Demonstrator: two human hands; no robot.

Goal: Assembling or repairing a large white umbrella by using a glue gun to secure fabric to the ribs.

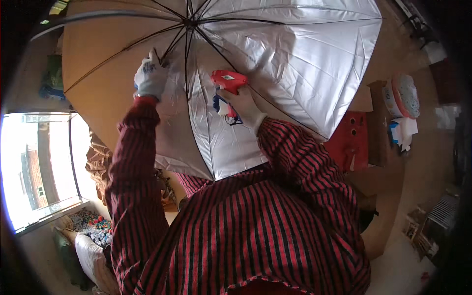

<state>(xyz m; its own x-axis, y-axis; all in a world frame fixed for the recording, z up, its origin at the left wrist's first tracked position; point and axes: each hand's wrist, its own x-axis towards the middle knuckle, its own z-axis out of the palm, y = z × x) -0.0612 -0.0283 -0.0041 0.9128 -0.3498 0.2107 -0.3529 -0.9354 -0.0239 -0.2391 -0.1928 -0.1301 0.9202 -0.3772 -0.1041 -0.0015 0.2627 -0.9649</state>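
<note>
An opened umbrella spreads before me, its silver inner side toward me and its dark ribs meeting at a hub near the top. My left hand, in a white glove with blue-grey patches, is closed at a dark rib left of the middle; its fingertips are partly hidden. In my gloved right hand is a red tagging gun with blue and white parts at the grip. The gun is held over the lining, right of the central ribs. Whether its tip touches the cloth I cannot tell.
At the right, a round tub with a white filling stands beside a blue-and-white packet and a red panel with holes. A bright window is at the left, with stuffed sacks below it. Crumpled brown paper lies by my left arm.
</note>
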